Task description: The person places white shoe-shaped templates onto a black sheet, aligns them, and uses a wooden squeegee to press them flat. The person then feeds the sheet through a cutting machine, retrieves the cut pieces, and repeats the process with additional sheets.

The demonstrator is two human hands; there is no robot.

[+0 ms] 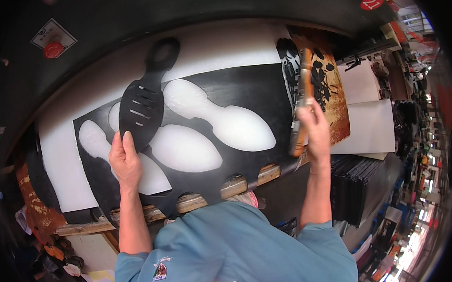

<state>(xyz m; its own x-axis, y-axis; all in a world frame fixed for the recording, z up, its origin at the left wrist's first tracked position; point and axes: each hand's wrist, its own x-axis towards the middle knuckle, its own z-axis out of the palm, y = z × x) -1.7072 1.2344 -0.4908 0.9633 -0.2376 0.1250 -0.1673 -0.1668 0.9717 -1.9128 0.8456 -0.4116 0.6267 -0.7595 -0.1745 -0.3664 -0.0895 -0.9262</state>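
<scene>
Slotted piece [150, 82] overlapping cut sheet [239, 85], red button [52, 49]; black stack [349, 191]

Both arms are stretched forward from the torso [235, 249], with the hands held well apart. The left forearm [134, 220] is leaned slightly leftward, and its wrist [130, 186] is kept nearly straight. The left hand [124, 161] is closed in a pinch, its thumb [129, 142] set close beside the fingers and pointed away from the body. The right forearm [319, 192] is held almost upright in the view. The right hand [316, 129] is raised farther forward than the left, turned inward and curled in a grip, its fingers slightly blurred.
</scene>
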